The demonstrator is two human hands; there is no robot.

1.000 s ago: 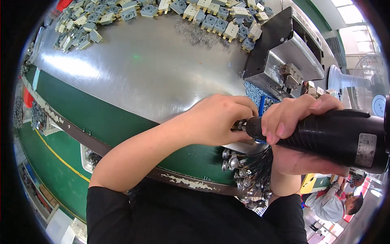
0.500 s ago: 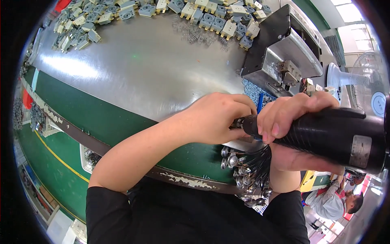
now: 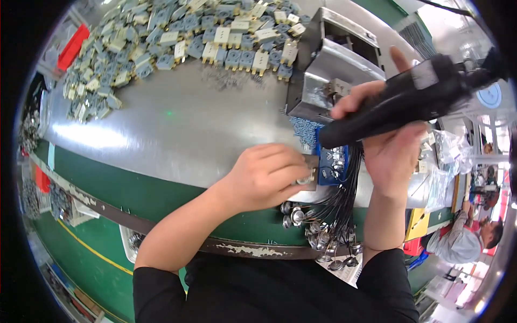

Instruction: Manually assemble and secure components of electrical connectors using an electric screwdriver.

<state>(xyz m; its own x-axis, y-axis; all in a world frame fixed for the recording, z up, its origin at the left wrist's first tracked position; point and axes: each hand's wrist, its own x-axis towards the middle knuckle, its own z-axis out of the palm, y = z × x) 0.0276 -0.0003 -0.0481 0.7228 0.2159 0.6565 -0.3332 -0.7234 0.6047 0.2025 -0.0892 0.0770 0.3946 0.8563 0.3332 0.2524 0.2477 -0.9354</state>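
Note:
My right hand [image 3: 390, 164] holds a black electric screwdriver [image 3: 401, 102], raised and slanted over the right of the bench, its front end toward the lower left. My left hand [image 3: 269, 175] is closed, with curled fingers at a small metal block [image 3: 311, 161] on the bench edge. A shiny bit shows at its fingertips, too small to name. Just right of it stands a blue tray [image 3: 325, 176] of small metal parts. A heap of bluish screws [image 3: 304, 131] lies behind. Black wires [image 3: 347, 191] with round metal ends hang over the front edge.
Many grey and cream socket-like parts [image 3: 221, 37] are piled at the back, beside loose springs [image 3: 226, 78]. A metal box-shaped device [image 3: 318, 81] stands at the back right. Clear plastic bags [image 3: 452, 153] lie further right, and another person [image 3: 458, 242] sits beyond.
My right hand has lifted the electric screwdriver up and away from the metal block. My left hand has moved slightly left and down. The view has shifted, showing more of the pile.

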